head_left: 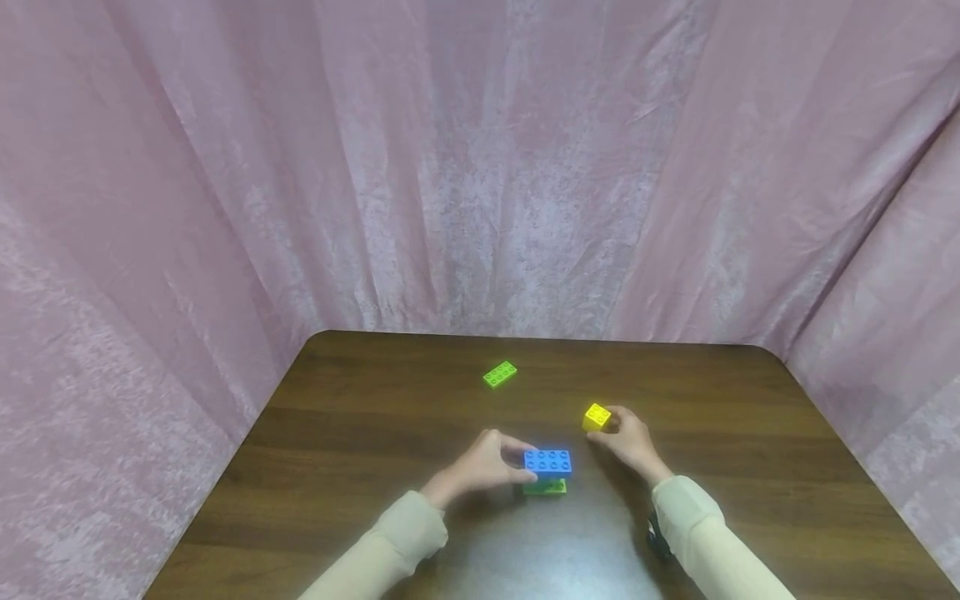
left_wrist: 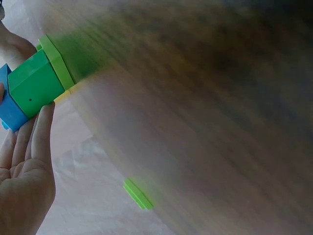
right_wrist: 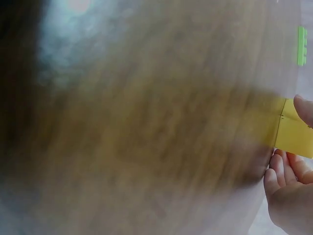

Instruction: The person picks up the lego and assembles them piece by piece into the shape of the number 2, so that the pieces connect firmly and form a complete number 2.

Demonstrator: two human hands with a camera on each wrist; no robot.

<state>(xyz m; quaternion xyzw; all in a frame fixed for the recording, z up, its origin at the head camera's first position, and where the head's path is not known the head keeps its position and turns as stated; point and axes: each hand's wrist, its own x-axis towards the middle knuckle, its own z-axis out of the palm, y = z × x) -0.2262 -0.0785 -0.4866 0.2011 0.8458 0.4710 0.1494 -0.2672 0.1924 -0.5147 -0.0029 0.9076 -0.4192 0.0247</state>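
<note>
Pink curtains [head_left: 480, 167] hang behind a brown table [head_left: 360, 400]. Low in the middle of the frame, the left hand [head_left: 483, 463] pinches a stack, blue brick [head_left: 547, 461] on top, green block [left_wrist: 36, 81] under it. Above lies a flat green brick [head_left: 500, 374]. Farther right, the right hand [head_left: 633, 443] pinches a yellow brick [head_left: 596, 417].

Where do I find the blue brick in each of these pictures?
Head: the blue brick is below and right of centre, held by the left hand.
Left wrist: at the left edge, about mid-height.
Right wrist: not in it.
Shared landmark: the loose lime plate, just below centre in head, bottom left of centre in left wrist, upper right in right wrist.
</note>
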